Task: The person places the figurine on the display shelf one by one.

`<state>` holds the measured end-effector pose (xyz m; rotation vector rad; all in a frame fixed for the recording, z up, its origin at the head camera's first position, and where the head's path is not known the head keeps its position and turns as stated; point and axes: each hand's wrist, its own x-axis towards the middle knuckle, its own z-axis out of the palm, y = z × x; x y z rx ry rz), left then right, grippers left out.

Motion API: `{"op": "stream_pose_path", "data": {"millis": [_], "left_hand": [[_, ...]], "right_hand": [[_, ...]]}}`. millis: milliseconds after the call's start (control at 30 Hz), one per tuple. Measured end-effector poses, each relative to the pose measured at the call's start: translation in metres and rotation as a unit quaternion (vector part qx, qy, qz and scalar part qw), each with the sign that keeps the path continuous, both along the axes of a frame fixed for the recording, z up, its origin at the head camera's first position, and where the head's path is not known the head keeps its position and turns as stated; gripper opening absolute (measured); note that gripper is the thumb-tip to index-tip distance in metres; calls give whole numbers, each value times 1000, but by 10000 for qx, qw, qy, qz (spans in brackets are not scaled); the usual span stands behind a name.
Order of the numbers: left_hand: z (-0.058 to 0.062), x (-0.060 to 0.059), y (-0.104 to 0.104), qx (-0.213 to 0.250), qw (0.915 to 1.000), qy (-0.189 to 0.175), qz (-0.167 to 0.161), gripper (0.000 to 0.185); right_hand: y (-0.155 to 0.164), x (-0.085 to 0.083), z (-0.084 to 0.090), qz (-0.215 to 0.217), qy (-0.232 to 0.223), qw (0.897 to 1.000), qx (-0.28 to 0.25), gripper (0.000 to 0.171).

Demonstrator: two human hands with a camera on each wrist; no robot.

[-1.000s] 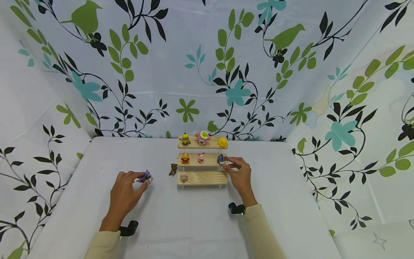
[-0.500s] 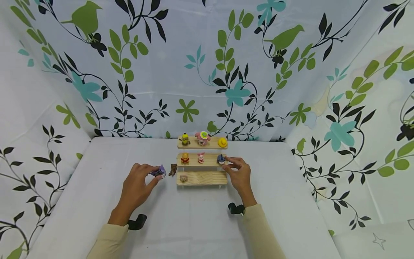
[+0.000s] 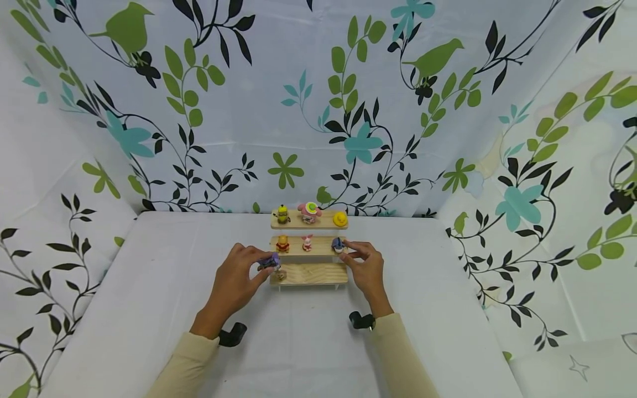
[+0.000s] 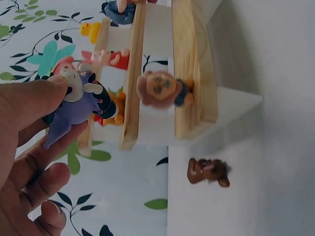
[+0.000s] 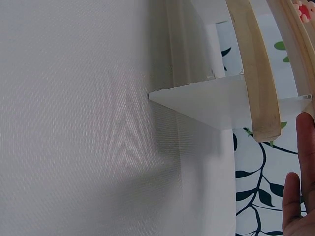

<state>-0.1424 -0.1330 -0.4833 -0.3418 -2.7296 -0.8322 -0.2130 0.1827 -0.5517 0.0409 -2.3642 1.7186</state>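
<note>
My left hand (image 3: 238,279) pinches a small purple and white figurine (image 4: 74,101) between thumb and fingers, in front of the left end of a three-step wooden shelf (image 3: 318,275). A lion figurine (image 4: 162,89) stands on the lowest step, partly behind that hand in the head view. At the right end of the middle step, my right hand (image 3: 367,271) has its thumb and a finger on a blue donkey figurine (image 3: 338,244). In the right wrist view only some fingers (image 5: 306,162) of this hand show, and the donkey is out of sight.
A yellow bear figurine (image 3: 282,243) and a pink piglet figurine (image 3: 307,243) share the middle step. On the top step are a green-yellow figurine (image 3: 282,214), a pink figurine (image 3: 309,213) and a yellow duck (image 3: 340,219). A brown figurine (image 4: 209,171) lies on the table beside the shelf.
My left hand has moved right with the purple figurine, from the table's left side to the shelf's left end, covering the brown figurine in the head view. My right hand stays at the donkey.
</note>
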Motion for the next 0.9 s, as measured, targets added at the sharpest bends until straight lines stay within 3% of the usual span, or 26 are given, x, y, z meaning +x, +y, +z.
{"op": "stream_pose_path", "data": {"millis": [333, 533, 900], "left_hand": [[-7, -9, 28, 311, 9992, -113, -220, 37], [-14, -12, 43, 555, 9981, 31, -263, 34], [-29, -19, 59, 186, 9984, 444, -294, 29]], "right_hand": [[1, 0, -1, 51, 67, 10000, -42, 38], [1, 0, 0, 66, 128, 9999, -51, 36], [1, -1, -3, 3, 23, 10000, 34, 36]]}}
